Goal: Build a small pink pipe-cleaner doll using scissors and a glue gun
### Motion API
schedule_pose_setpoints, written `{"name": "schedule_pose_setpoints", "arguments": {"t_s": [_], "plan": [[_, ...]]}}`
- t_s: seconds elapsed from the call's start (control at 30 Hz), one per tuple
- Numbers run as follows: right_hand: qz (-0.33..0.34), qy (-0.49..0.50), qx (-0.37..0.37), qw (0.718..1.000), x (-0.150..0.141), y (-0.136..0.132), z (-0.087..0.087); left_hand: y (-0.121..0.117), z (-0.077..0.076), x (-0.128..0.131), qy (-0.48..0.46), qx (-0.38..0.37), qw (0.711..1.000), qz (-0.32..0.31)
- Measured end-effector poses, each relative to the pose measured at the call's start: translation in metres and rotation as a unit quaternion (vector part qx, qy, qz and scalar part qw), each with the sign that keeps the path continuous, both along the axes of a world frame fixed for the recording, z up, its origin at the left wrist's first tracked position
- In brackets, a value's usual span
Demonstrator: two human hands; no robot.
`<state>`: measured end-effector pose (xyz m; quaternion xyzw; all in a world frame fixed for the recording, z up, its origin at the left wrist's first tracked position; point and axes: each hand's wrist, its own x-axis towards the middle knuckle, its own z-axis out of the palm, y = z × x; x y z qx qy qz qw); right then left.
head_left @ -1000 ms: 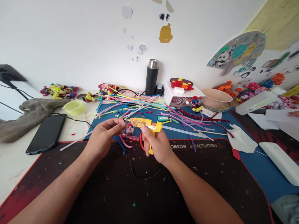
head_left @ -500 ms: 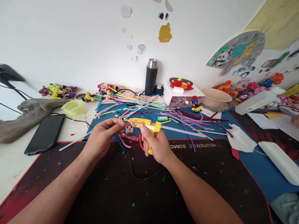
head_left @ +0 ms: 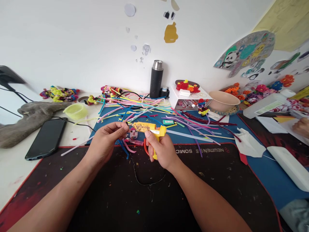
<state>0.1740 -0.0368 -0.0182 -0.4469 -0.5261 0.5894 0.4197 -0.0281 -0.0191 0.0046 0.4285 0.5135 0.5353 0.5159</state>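
Observation:
My right hand (head_left: 160,148) is wrapped round the handle of a yellow hot glue gun (head_left: 145,126), its thumb on the side of the body. A long translucent glue stick (head_left: 188,135) sticks out of the gun's back end. The nozzle points left, to the fingertips of my left hand (head_left: 107,138). Those fingers are pinched on a small dark piece at the nozzle, too small to name. Behind the gun lies a small pink and white doll head (head_left: 133,133). The gun's black cord (head_left: 145,184) loops on the dark mat below.
Many coloured pipe cleaners (head_left: 135,106) spread over the blue mat behind my hands. A black thermos (head_left: 156,79), a white box (head_left: 190,100) and a beige bowl (head_left: 223,100) stand along the wall. At left lies a phone (head_left: 45,138). Another person's hand (head_left: 301,127) shows at the right edge.
My two hands and the glue gun keep almost the same place. At the far right, more of the other person's hand has come into view.

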Motion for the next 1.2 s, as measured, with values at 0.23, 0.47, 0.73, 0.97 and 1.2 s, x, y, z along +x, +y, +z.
{"name": "schedule_pose_setpoints", "arguments": {"t_s": [0.23, 0.47, 0.73, 0.97, 1.2], "plan": [[-0.007, -0.018, -0.004, 1.0, 0.0, -0.001, -0.001, 0.001, -0.002, -0.002, -0.001, -0.004, 1.0, 0.004], [0.0, -0.042, 0.002, 0.999, 0.0, -0.002, 0.003, 0.001, -0.002, 0.0, 0.019, -0.011, 1.0, 0.007], [-0.031, 0.009, -0.005, 0.999, 0.002, 0.005, 0.001, 0.007, -0.011, -0.013, 0.012, 0.003, 1.0, 0.016], [-0.141, 0.099, -0.076, 0.982, 0.03, -0.014, 0.013, 0.004, -0.005, -0.013, -0.02, 0.014, 1.0, -0.004], [-0.196, 0.105, -0.158, 0.962, 0.072, -0.038, 0.008, -0.005, 0.009, -0.002, -0.064, 0.018, 0.997, -0.034]]}}
